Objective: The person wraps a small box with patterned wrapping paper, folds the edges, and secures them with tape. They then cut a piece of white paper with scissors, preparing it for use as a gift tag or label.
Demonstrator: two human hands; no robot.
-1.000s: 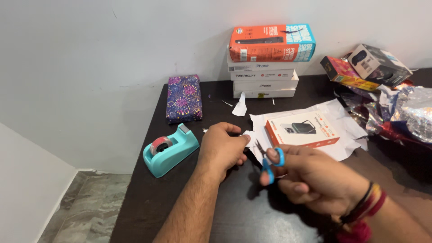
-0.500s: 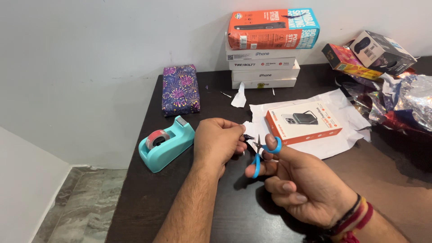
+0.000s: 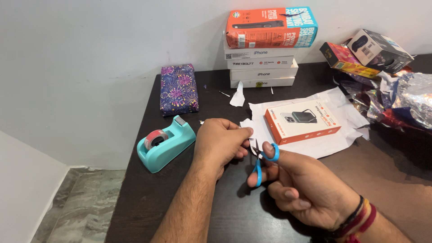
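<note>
Right hand (image 3: 301, 184) grips blue-handled scissors (image 3: 260, 158) above the dark desk (image 3: 180, 207) — blades meeting the left hand (image 3: 220, 143), which pinches a small scrap, too tiny to identify. Teal tape dispenser (image 3: 165, 143) sits just left; orange box (image 3: 301, 121) lies on white paper (image 3: 333, 144).

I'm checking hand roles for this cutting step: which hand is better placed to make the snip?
Right. The right hand already has fingers through the blue-handled scissors, blades aimed at the small piece pinched in the left hand. The left hand is occupied holding that piece, beside the teal tape dispenser.
</note>
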